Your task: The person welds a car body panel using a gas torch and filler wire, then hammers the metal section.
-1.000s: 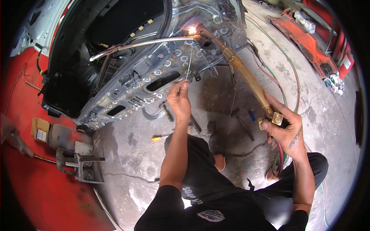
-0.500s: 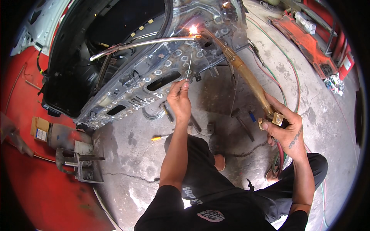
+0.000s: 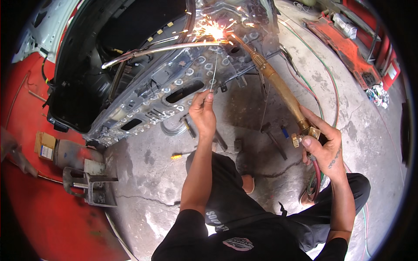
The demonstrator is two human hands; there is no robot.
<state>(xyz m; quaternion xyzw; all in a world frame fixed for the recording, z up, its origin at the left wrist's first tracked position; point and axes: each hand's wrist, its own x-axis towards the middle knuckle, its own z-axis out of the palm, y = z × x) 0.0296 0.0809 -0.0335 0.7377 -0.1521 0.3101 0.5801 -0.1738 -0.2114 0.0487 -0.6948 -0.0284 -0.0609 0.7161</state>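
My right hand (image 3: 323, 143) grips the valve end of a brass gas welding torch (image 3: 278, 82), thumb beside a knurled knob (image 3: 296, 140). The torch slants up and left, its tip at a glaring, sparking spot (image 3: 214, 31) on the dark metal vehicle body (image 3: 185, 74). Between the thumb and fingers of my left hand (image 3: 203, 114) is a thin filler rod (image 3: 215, 71), which points up toward the glare. A long pale metal strip (image 3: 161, 48) ends right beneath the sparks. Glare hides the rod's far end and the torch tip.
Red and green hoses (image 3: 317, 172) hang from the torch and trail over the concrete floor. A hammer (image 3: 274, 141), a coil of wire (image 3: 173, 128) and a yellow-handled screwdriver (image 3: 178, 155) lie below the body. At left stands a metal bracket (image 3: 89, 182); an orange jack (image 3: 344, 50) sits far right.
The small bright flame spot has burst into a wide spray of sparks. My right thumb has shifted slightly by the knob; the left hand and rod look almost unmoved.
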